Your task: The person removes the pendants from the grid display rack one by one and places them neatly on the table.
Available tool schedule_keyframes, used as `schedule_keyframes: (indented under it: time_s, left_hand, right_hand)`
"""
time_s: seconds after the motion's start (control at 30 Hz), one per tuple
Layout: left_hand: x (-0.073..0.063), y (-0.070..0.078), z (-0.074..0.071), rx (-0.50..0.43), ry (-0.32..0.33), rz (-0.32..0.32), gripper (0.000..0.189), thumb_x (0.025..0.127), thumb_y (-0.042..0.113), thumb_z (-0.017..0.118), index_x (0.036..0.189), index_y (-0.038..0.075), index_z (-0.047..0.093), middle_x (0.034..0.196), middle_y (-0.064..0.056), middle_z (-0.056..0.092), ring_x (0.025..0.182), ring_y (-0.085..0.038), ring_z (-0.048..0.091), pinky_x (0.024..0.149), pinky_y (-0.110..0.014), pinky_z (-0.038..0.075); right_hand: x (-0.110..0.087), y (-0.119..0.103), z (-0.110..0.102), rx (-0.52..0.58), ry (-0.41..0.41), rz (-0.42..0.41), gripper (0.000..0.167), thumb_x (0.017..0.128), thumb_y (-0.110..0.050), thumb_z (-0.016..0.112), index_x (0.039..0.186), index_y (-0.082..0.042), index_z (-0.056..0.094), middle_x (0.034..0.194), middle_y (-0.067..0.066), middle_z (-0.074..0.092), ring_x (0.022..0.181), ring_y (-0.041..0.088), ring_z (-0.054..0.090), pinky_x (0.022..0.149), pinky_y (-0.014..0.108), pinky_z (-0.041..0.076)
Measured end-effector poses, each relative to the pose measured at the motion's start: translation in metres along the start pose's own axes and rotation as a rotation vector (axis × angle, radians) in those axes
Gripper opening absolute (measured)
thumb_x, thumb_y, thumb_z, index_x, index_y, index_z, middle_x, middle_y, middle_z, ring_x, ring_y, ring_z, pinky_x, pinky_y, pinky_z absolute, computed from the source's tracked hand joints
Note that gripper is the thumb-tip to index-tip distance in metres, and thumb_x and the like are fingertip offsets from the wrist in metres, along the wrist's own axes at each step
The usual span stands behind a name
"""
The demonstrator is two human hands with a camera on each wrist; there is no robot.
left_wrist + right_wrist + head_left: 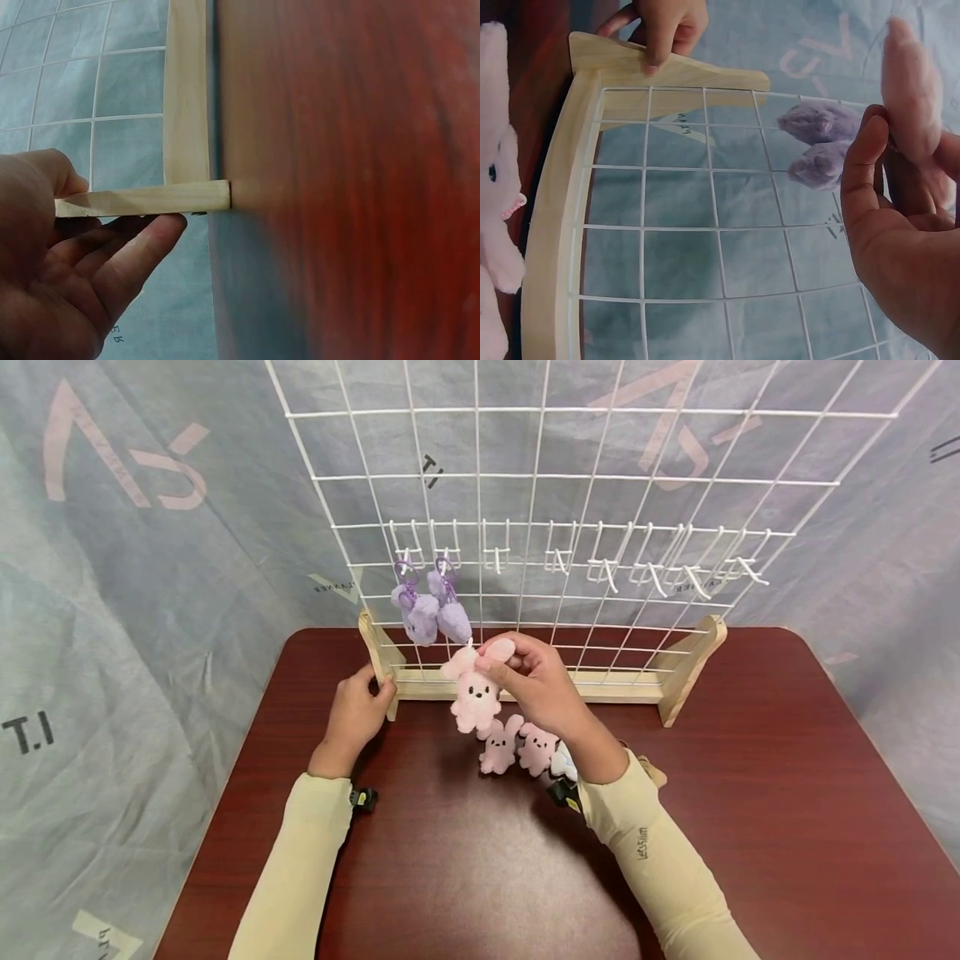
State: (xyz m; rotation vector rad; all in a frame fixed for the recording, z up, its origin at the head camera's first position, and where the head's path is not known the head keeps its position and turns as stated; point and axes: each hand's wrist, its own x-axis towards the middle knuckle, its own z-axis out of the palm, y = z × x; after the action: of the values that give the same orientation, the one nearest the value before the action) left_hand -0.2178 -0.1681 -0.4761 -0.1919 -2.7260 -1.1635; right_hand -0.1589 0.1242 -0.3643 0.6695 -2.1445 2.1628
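Note:
My right hand (542, 687) pinches a pink plush bunny keychain (477, 697) by its ear and holds it up in front of the wire grid rack (517, 502). In the right wrist view this bunny (911, 90) appears side-on between thumb and fingers. My left hand (357, 718) grips the rack's left wooden foot (384, 662), thumb on one face and fingers on the other, as the left wrist view shows on the wooden foot (150, 199). Two purple plush keychains (420, 620) hang by rings from the leftmost hooks, just above the held bunny.
Several bare white hooks (558, 560) line the grid to the right. On the table (450, 860) lie two pink bunnies (498, 752), a white-blue plush (564, 763) and a tan item (651, 772), partly hidden by my right forearm. The right wooden foot (692, 670) stands farther right.

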Motion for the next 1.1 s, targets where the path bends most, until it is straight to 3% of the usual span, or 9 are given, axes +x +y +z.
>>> schedule_keyframes:
  time_s: [0.3, 0.47, 0.73, 0.9, 1.1]
  left_hand:
    - [0.000, 0.002, -0.001, -0.002, -0.004, -0.003, 0.027, 0.106, 0.027, 0.059, 0.122, 0.008, 0.070, 0.103, -0.019, 0.079, 0.090, -0.033, 0.075, 0.087, -0.054, 0.059]
    - [0.000, 0.002, 0.000, 0.002, -0.003, 0.001, 0.029, 0.107, 0.027, 0.059, 0.125, 0.007, 0.070, 0.106, -0.019, 0.079, 0.092, -0.033, 0.076, 0.088, -0.054, 0.059]
    - [0.001, 0.004, -0.002, 0.004, 0.001, 0.009, 0.028, 0.106, 0.027, 0.060, 0.124, 0.007, 0.069, 0.105, -0.020, 0.079, 0.094, -0.034, 0.076, 0.089, -0.055, 0.058]
    - [0.000, 0.002, -0.001, -0.002, -0.002, 0.013, 0.027, 0.107, 0.027, 0.060, 0.123, 0.007, 0.070, 0.102, -0.019, 0.079, 0.089, -0.033, 0.075, 0.087, -0.054, 0.058]
    - [0.000, 0.002, 0.000, -0.002, 0.009, 0.011, 0.023, 0.105, 0.026, 0.061, 0.116, 0.008, 0.070, 0.099, -0.018, 0.079, 0.090, -0.033, 0.074, 0.086, -0.054, 0.058]
  right_hand:
    - [-0.002, 0.009, 0.003, -0.027, -0.024, 0.061, 0.014, 0.103, -0.006, 0.065, 0.113, 0.003, 0.069, 0.081, -0.007, 0.071, 0.065, 0.006, 0.063, 0.055, 0.024, 0.052]
    - [-0.002, 0.016, 0.005, -0.026, -0.014, 0.141, 0.022, 0.102, -0.009, 0.069, 0.122, -0.002, 0.067, 0.078, -0.005, 0.069, 0.061, 0.009, 0.059, 0.052, 0.026, 0.051]
    - [0.000, 0.030, 0.005, -0.107, -0.060, 0.127, 0.018, 0.097, -0.010, 0.076, 0.114, -0.004, 0.071, 0.085, 0.000, 0.070, 0.058, 0.012, 0.059, 0.051, 0.029, 0.052]
    - [0.001, 0.042, 0.006, -0.149, -0.080, 0.166, 0.036, 0.096, -0.009, 0.077, 0.131, -0.002, 0.069, 0.094, 0.007, 0.075, 0.064, 0.015, 0.065, 0.057, 0.032, 0.058]
    - [0.001, 0.052, 0.008, -0.222, -0.159, 0.221, 0.041, 0.102, -0.009, 0.069, 0.142, -0.002, 0.062, 0.097, 0.014, 0.076, 0.063, 0.024, 0.070, 0.060, 0.037, 0.062]
